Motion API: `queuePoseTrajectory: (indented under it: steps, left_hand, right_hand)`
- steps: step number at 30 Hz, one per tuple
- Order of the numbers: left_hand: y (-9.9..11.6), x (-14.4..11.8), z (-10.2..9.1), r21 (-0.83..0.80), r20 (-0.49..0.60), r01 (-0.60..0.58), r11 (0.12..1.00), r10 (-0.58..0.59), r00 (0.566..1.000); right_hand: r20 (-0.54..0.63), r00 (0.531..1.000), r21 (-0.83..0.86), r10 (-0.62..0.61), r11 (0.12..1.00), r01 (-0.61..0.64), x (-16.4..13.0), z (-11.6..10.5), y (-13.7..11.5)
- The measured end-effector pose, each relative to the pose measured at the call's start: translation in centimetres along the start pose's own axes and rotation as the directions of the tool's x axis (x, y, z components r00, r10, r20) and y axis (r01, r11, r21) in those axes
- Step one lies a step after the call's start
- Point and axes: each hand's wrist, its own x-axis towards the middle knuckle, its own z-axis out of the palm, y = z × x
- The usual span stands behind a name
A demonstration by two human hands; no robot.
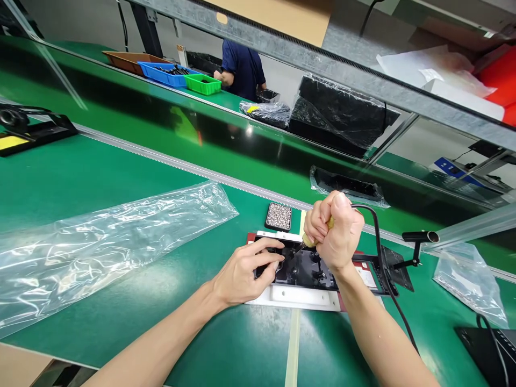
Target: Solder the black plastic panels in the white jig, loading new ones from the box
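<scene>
My right hand [336, 228] is wrapped in a fist around the yellowish handle of a soldering iron [309, 240]. A black cord runs from behind that fist. The iron's tip points down and left into a long black plastic housing [308, 269], which lies in a white and red fixture [304, 297]. My left hand [245, 269] reaches over the housing's left end. Its thumb and index finger come close together near the iron's tip, at a small dark part; what they pinch is too small to make out.
Behind the fixture stands a small black tray of pale granules [279, 216]. A soldering iron stand [419, 239] is at the right. Clear plastic bags [121, 242] lie left, another bag [470, 279] right. Beyond a divider are bins [167, 74] and a person [244, 67].
</scene>
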Motion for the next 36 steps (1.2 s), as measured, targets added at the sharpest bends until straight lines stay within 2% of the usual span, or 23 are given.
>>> queuePoseTrajectory:
  steps: [14, 24, 36]
  left_hand:
    - [-0.06, -0.32, -0.25, 0.002, 0.036, 0.012, 1.0, -0.012, 0.999]
    - [-0.2, -0.41, -0.47, 0.015, 0.06, 0.024, 1.0, -0.025, 0.998]
    - [-0.22, -0.52, -0.54, -0.01, 0.064, 0.042, 0.999, -0.041, 0.997]
  right_hand:
    - [0.0, 1.0, 0.036, 0.022, 0.999, -0.022, -0.16, 0.11, 0.3]
    - [0.037, 0.999, 0.096, 0.006, 0.995, -0.009, -0.17, -0.05, 0.62]
    - [0.081, 0.996, 0.149, 0.038, 0.988, -0.049, -0.21, -0.04, 0.96]
